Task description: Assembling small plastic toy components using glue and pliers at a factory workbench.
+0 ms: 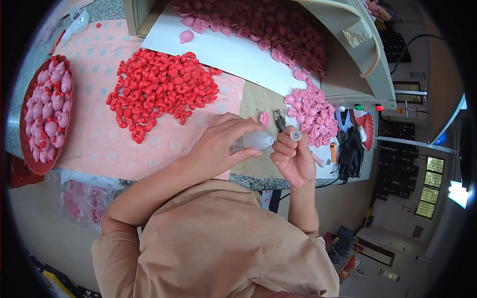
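Observation:
Over the work surface, my left hand (223,139) grips a small translucent white squeeze bottle (257,140) lying sideways, its narrow neck toward the right. Just beyond that neck, my right hand (294,158) pinches a small round whitish cap (296,135) between thumb and fingers; cap and bottle are apart. Behind both hands lie one pink moulded piece (265,118) and a dark metal clip-like tool (279,120). Left of my left hand spreads a heap of glossy red bow-shaped pieces (164,87).
A red scalloped tray (33,160) at far left holds pink and red pieces. Pink moulded parts fill an open box (343,74) and spill out in a pile (312,111). An orange lighter (333,151) and a black strap bundle (352,154) lie at the right edge.

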`<control>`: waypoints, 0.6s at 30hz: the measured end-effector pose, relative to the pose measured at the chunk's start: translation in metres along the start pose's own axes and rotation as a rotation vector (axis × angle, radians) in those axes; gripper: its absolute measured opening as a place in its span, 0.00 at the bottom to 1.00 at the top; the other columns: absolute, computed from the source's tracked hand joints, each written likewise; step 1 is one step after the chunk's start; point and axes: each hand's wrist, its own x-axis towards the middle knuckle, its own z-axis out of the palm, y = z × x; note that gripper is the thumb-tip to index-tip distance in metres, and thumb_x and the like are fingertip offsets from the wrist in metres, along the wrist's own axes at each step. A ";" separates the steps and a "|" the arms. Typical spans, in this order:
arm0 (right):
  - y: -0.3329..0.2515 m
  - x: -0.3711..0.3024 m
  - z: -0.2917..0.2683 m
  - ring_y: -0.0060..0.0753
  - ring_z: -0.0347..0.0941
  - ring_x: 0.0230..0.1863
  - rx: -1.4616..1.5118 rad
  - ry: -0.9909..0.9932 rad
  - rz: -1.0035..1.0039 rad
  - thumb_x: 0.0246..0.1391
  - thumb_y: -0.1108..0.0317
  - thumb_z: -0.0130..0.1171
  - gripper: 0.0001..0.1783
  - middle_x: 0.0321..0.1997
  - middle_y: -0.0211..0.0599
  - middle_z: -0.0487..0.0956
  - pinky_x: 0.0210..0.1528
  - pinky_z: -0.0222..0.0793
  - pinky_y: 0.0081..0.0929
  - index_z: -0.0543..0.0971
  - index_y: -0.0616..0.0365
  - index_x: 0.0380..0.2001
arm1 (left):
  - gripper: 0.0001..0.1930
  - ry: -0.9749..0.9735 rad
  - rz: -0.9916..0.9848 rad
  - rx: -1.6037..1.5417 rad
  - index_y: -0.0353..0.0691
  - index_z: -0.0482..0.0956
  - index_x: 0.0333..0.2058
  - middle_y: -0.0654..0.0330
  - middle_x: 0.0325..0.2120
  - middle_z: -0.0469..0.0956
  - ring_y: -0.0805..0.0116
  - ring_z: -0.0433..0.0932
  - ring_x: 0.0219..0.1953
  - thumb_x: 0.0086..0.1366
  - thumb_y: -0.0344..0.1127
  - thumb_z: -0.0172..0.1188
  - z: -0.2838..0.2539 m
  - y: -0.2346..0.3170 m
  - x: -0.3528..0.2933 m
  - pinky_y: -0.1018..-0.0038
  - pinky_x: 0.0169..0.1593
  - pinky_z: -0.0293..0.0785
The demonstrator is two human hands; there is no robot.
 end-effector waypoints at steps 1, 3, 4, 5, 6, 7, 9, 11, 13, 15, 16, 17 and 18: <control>0.001 0.000 0.000 0.15 0.59 0.30 0.043 0.000 0.008 0.68 0.54 0.45 0.17 0.30 0.23 0.64 0.35 0.59 0.18 0.69 0.57 0.47 | 0.24 -0.003 0.007 -0.001 0.43 0.76 0.49 0.57 0.43 0.79 0.56 0.74 0.46 0.54 0.40 0.69 0.000 0.000 0.000 0.61 0.53 0.67; 0.001 -0.001 -0.001 0.15 0.59 0.30 0.086 -0.001 0.011 0.68 0.54 0.45 0.17 0.31 0.23 0.65 0.35 0.59 0.18 0.70 0.57 0.47 | 0.24 -0.041 -0.045 0.004 0.43 0.76 0.49 0.57 0.43 0.79 0.57 0.73 0.48 0.54 0.41 0.69 0.001 0.001 -0.001 0.61 0.55 0.63; 0.001 -0.002 -0.001 0.16 0.59 0.31 0.059 0.024 0.006 0.68 0.54 0.45 0.16 0.31 0.23 0.65 0.35 0.60 0.18 0.69 0.56 0.46 | 0.24 -0.044 -0.040 0.003 0.43 0.76 0.49 0.57 0.43 0.79 0.57 0.73 0.48 0.54 0.41 0.69 0.002 0.001 -0.001 0.61 0.55 0.63; 0.001 -0.002 -0.001 0.16 0.60 0.31 0.033 0.049 0.003 0.68 0.55 0.46 0.15 0.31 0.23 0.65 0.36 0.60 0.18 0.69 0.55 0.46 | 0.23 -0.059 -0.062 -0.005 0.43 0.76 0.49 0.57 0.43 0.79 0.57 0.73 0.48 0.55 0.41 0.69 0.002 0.001 -0.002 0.61 0.56 0.63; 0.002 -0.002 0.000 0.16 0.60 0.31 0.035 0.046 -0.002 0.68 0.55 0.46 0.15 0.31 0.23 0.65 0.36 0.60 0.18 0.69 0.55 0.46 | 0.23 -0.075 -0.085 -0.012 0.43 0.76 0.49 0.57 0.43 0.78 0.57 0.73 0.49 0.55 0.41 0.69 0.003 0.001 -0.002 0.61 0.56 0.62; 0.003 -0.002 0.002 0.17 0.60 0.32 -0.096 0.090 -0.036 0.68 0.55 0.46 0.14 0.32 0.24 0.65 0.36 0.60 0.18 0.69 0.55 0.45 | 0.23 -0.080 -0.081 -0.010 0.43 0.76 0.49 0.57 0.43 0.78 0.57 0.73 0.49 0.55 0.41 0.69 0.004 0.000 -0.003 0.61 0.56 0.62; 0.004 -0.003 0.002 0.17 0.61 0.33 -0.223 0.134 -0.078 0.68 0.56 0.47 0.13 0.32 0.24 0.66 0.37 0.60 0.18 0.69 0.54 0.44 | 0.22 -0.077 -0.102 0.021 0.43 0.76 0.49 0.57 0.44 0.78 0.56 0.73 0.49 0.56 0.40 0.68 0.006 -0.002 -0.004 0.62 0.56 0.62; 0.003 -0.005 -0.002 0.18 0.61 0.33 -0.187 0.144 -0.068 0.68 0.57 0.47 0.11 0.33 0.24 0.66 0.37 0.61 0.18 0.68 0.53 0.42 | 0.22 -0.088 -0.086 0.019 0.43 0.76 0.49 0.56 0.45 0.78 0.55 0.73 0.49 0.56 0.40 0.68 0.008 -0.003 -0.004 0.62 0.56 0.62; 0.002 -0.006 -0.005 0.18 0.61 0.33 -0.121 0.131 -0.058 0.68 0.57 0.47 0.11 0.33 0.24 0.66 0.37 0.61 0.18 0.68 0.53 0.43 | 0.22 -0.103 -0.072 0.017 0.43 0.76 0.49 0.56 0.46 0.78 0.55 0.73 0.49 0.56 0.40 0.68 0.010 -0.005 -0.004 0.62 0.57 0.62; 0.002 -0.008 -0.012 0.18 0.61 0.33 -0.052 0.118 -0.046 0.68 0.57 0.47 0.11 0.33 0.24 0.67 0.37 0.61 0.18 0.68 0.53 0.44 | 0.22 -0.102 -0.074 0.036 0.43 0.76 0.49 0.56 0.46 0.78 0.56 0.74 0.48 0.56 0.40 0.68 0.012 -0.007 -0.004 0.62 0.56 0.62; 0.003 -0.009 -0.018 0.19 0.63 0.34 -0.019 0.103 -0.046 0.67 0.58 0.49 0.14 0.34 0.26 0.70 0.37 0.63 0.20 0.69 0.55 0.47 | 0.22 -0.112 -0.072 0.038 0.43 0.76 0.49 0.56 0.46 0.78 0.56 0.74 0.48 0.56 0.40 0.68 0.013 -0.007 -0.004 0.62 0.56 0.62; 0.004 -0.010 -0.022 0.21 0.64 0.34 0.016 0.087 -0.045 0.66 0.59 0.51 0.16 0.35 0.27 0.72 0.37 0.65 0.21 0.71 0.58 0.50 | 0.22 -0.126 -0.099 0.051 0.43 0.76 0.49 0.56 0.46 0.78 0.57 0.74 0.48 0.56 0.40 0.68 0.013 -0.008 -0.005 0.63 0.56 0.62; 0.004 -0.011 -0.024 0.21 0.64 0.34 0.024 0.086 -0.051 0.66 0.59 0.51 0.16 0.35 0.27 0.72 0.37 0.65 0.21 0.71 0.58 0.50 | 0.22 -0.140 -0.127 0.063 0.44 0.76 0.49 0.56 0.45 0.78 0.58 0.74 0.47 0.56 0.40 0.68 0.013 -0.009 -0.005 0.63 0.56 0.61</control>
